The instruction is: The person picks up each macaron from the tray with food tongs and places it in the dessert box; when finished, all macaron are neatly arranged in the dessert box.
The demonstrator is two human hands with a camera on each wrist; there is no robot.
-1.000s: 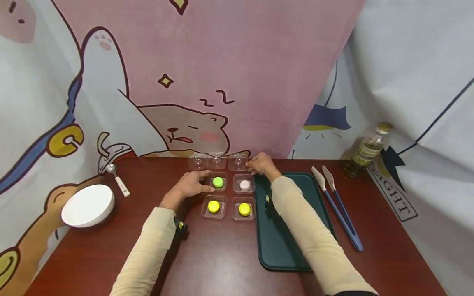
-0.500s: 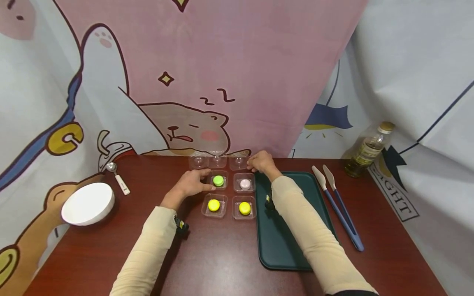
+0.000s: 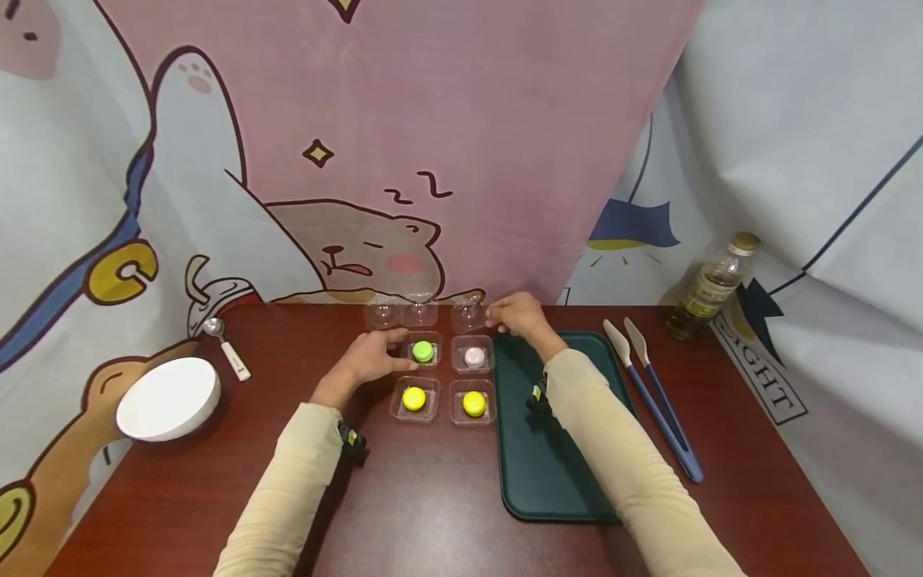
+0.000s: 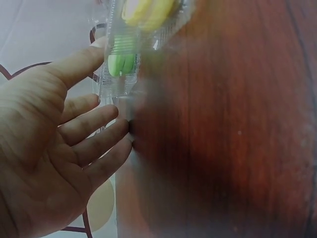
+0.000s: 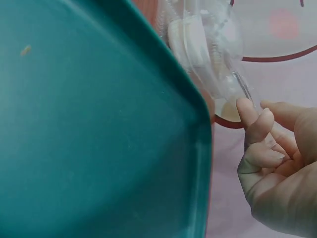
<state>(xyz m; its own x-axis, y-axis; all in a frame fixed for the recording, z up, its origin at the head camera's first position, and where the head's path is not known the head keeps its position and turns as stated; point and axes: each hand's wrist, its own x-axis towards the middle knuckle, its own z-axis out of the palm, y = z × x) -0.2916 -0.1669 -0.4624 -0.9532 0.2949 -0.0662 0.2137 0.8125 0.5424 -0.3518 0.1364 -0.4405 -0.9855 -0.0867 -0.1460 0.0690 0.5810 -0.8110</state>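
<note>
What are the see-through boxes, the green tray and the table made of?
The boxes look like thin, shiny plastic: you see through them. The tray seems dull plastic, evenly coloured, though coated metal is possible. The table looks like glossy wood, or imitation: reddish grain, bright glare.

The reddish-brown wooden table (image 3: 425,505) bears square clear plastic containers (image 3: 472,421) near the left fingers (image 4: 94,123), a round white bowl (image 3: 169,397) and white-handled metal scoop (image 3: 229,350) leftward; rightward of the right fingers (image 5: 260,131), a rectangular dark-green tray (image 3: 534,465), blue-handled tongs (image 3: 653,406) and a glass bottle (image 3: 709,294).
</note>
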